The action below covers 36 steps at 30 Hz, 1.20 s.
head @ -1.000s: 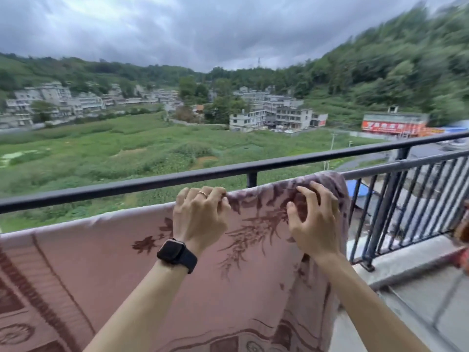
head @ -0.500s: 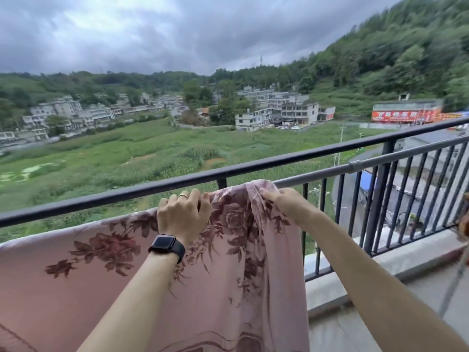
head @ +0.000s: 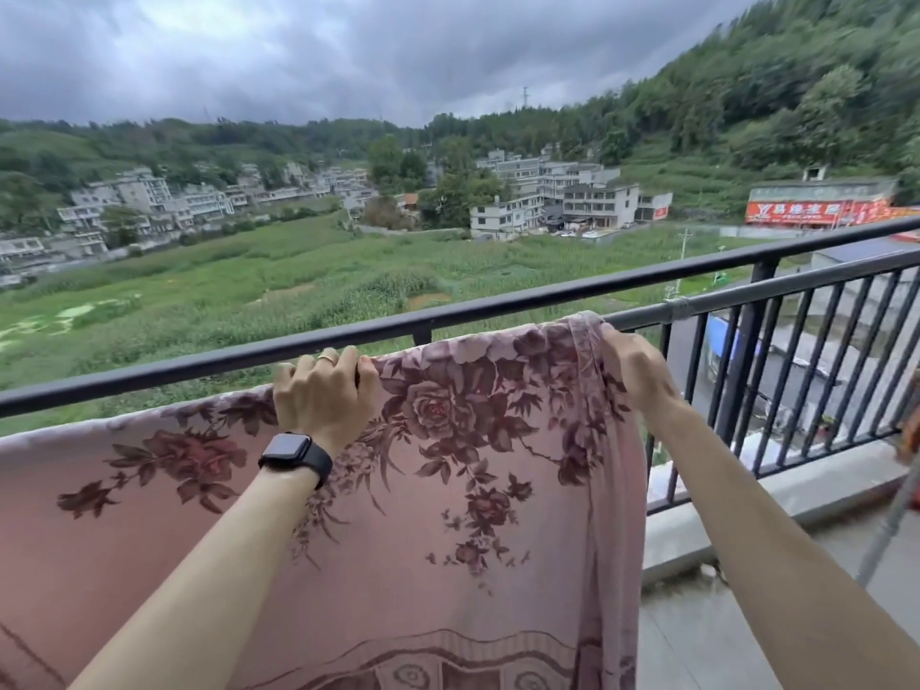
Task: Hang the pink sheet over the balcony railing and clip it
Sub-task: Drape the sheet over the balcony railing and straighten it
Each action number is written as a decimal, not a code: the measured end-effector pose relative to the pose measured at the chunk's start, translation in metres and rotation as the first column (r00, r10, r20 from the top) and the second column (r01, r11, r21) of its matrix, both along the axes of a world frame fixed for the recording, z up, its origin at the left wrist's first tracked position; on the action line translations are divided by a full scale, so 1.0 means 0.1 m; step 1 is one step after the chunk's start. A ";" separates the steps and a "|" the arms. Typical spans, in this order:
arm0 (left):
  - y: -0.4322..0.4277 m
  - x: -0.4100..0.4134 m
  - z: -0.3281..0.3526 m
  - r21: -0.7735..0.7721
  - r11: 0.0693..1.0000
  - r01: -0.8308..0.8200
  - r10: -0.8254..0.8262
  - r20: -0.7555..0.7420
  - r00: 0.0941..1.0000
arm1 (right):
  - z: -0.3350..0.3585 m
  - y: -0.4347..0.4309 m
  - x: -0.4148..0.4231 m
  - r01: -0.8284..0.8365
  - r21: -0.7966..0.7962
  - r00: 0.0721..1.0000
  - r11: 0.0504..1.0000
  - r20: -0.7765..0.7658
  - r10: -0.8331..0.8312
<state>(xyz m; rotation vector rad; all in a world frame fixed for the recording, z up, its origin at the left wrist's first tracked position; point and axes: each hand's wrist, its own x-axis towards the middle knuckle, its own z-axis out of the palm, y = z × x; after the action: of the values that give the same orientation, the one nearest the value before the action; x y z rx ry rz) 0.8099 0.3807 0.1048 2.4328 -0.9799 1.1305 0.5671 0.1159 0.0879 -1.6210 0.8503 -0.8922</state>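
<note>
The pink sheet [head: 473,530], printed with dark red roses, hangs draped over the lower bar of the dark metal balcony railing [head: 547,296]. It covers the railing from the left edge to about the middle. My left hand [head: 323,395], with a ring and a black watch on the wrist, grips the sheet's top fold at the bar. My right hand [head: 634,363] pinches the sheet's right top corner where it meets the bare bar. No clip is visible.
To the right, the railing's vertical bars [head: 806,371] stand bare above a concrete kerb [head: 776,505] and the tiled balcony floor [head: 722,639]. A thin metal pole [head: 891,520] leans at the far right. Fields, buildings and a wooded hill lie beyond.
The sheet's right edge has been drawn left along the bar, bunching slightly, so more bare railing shows. My right hand went from lying flat on the cloth to pinching its corner.
</note>
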 end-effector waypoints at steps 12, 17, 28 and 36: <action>-0.94 -0.60 0.05 0.164 0.976 0.142 -0.140 -0.024 0.990 | 0.40 -0.06 0.13 0.259 -0.378 0.951 0.889 -0.059 -0.302; -1.00 -0.50 -0.04 0.120 0.979 0.165 -0.175 0.078 0.982 | 0.08 -0.03 0.06 0.377 -0.363 0.926 0.852 0.137 -0.352; -1.05 -0.57 -0.02 0.051 0.993 0.111 -0.110 -0.020 0.994 | 0.47 -0.29 -0.09 -0.120 -0.222 0.951 0.968 -0.306 0.048; -1.07 -0.66 0.05 0.052 0.998 0.035 -0.036 0.020 0.999 | 0.12 -0.75 -0.24 -0.624 0.392 0.736 0.676 0.585 0.341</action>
<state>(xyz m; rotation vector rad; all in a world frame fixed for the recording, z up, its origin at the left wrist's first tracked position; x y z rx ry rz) 0.7441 0.2737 0.1102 2.4382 -1.0665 1.1342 0.5430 0.0408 0.0996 -0.9500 0.2389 -0.5124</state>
